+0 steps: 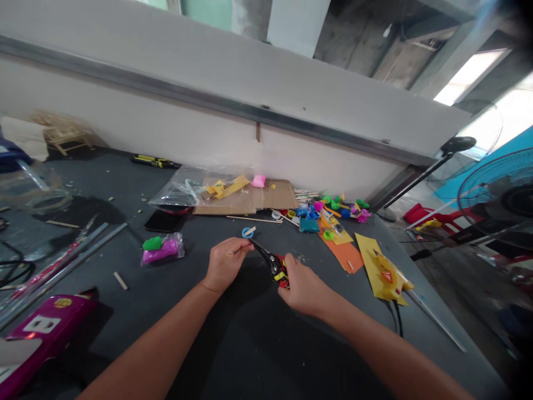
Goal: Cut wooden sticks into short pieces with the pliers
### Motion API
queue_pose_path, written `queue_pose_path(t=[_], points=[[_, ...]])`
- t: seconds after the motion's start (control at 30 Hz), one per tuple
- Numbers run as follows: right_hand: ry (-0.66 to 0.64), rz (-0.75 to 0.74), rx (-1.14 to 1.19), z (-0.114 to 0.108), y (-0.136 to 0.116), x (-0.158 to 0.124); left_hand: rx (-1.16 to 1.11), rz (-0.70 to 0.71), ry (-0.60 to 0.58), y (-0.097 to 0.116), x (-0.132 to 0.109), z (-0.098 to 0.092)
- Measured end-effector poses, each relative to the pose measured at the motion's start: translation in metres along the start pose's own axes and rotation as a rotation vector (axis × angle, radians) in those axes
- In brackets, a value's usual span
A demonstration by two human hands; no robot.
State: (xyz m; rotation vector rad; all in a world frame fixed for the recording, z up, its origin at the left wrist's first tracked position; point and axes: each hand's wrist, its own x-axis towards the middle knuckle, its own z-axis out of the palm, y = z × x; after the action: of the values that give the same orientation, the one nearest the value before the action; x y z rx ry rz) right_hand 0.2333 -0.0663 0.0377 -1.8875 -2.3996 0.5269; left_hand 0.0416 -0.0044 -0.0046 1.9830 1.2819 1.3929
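My right hand [300, 282] is closed round the red, yellow and black handles of long-nosed pliers [272, 262], whose tips point up and left. My left hand [227, 261] is pinched close to those tips, its fingers on something too small to make out. Just beyond the fingertips lies a small blue ring [247, 233] with a short pale stick [250, 230] across it. Whether the plier tips touch the ring or the stick cannot be told.
Cardboard [272, 195] and a clear bag lie near the wall. Colourful clay and lids [309, 225] are at the back right, a yellow glue gun [388, 276] at the right. A purple device [54, 325] and metal rods [83, 261] are on the left.
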Motion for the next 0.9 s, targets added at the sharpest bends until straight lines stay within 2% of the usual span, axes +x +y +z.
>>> queue_pose_path(t=[0.3,0.73,0.9], points=[[0.041,0.003,-0.064,-0.002,-0.005,-0.002,0.034,0.034,-0.001,-0.004,0.001,0.000],[0.030,0.047,-0.041,0.011,-0.007,0.003,0.035,0.049,0.038,-0.003,0.001,-0.001],[0.060,0.032,-0.045,0.013,-0.004,0.002,0.048,0.040,-0.006,-0.004,0.000,0.000]])
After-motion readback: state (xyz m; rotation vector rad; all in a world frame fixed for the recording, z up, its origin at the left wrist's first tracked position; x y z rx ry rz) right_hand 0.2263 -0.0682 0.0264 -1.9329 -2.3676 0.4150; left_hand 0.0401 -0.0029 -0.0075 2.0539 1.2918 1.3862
